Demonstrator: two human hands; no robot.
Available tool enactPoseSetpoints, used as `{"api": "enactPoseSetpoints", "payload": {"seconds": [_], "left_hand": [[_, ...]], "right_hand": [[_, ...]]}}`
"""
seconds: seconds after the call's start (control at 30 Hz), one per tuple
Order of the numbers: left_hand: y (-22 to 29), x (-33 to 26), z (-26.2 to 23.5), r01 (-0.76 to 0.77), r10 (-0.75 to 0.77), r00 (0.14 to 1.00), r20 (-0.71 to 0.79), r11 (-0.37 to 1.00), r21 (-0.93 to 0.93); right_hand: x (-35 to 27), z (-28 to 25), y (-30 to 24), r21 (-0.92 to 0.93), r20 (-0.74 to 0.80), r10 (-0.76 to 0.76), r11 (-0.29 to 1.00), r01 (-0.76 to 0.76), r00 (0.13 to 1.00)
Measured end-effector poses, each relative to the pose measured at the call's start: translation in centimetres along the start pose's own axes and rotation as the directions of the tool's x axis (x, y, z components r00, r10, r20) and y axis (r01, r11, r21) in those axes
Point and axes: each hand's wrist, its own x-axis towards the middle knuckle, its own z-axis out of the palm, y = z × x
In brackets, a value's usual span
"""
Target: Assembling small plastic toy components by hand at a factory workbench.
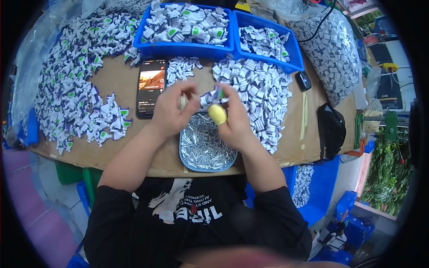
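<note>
Right hand [235,118] pinches a small white, purple and green piece [208,98] just above the far edge of the tray, grip closed on it; blur hides the exact finger contact. Yellow cap [217,114] sits at the thumb end of that hand, looks like a finger cover, likely worn to save the skin. Left hand [172,109] is close by on the left, fingers curled, something pale between thumb and fingers; can't tell if it's gripped or just another cover. Both forearms come in over the near edge, hands kept close together, probably so small parts can pass between them. Light blue tray [206,169] of loose metal pins [205,147] sits at the near edge between the forearms, presumably for the shortest reach, and would catch drops. Big heap [85,85] of white, purple and green pieces on the left, heap of white pieces [257,98] on the right, small white pile [183,69] beyond the hands: sorted by kind per side, it seems, so each hand picks from its own side. Far left blue bin [183,50] and far right blue bin [286,67] hold more coloured pieces, likely pushed far to free the near table [116,76]. Phone [152,89] lies screen up left of the small pile, apparently placed for viewing.
</note>
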Motion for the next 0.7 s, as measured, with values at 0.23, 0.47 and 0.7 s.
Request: {"api": "enactPoseSetpoints", "payload": {"seconds": [0.23, 0.47, 0.7], "left_hand": [[-3.0, 2.0, -0.3, -0.094, 0.028, 0.995, 0.097, 0.606, 0.790], [-4.1, 2.3, 0.2, -0.121, 0.018, 0.991, 0.136, 0.580, 0.806], [-4.4, 2.2, 0.1, -0.141, 0.066, 0.990, 0.126, 0.571, 0.809]], "right_hand": [[0.5, -0.3, 1.6, 0.044, -0.285, 0.095, 0.995, -0.086, 0.954], [0.7, -0.9, 1.3, -0.157, -0.170, 0.126, 0.976, -0.153, 0.977], [0.7, 0.1, 1.5, 0.405, -0.176, 0.023, 0.913, 0.051, 0.984]]}}
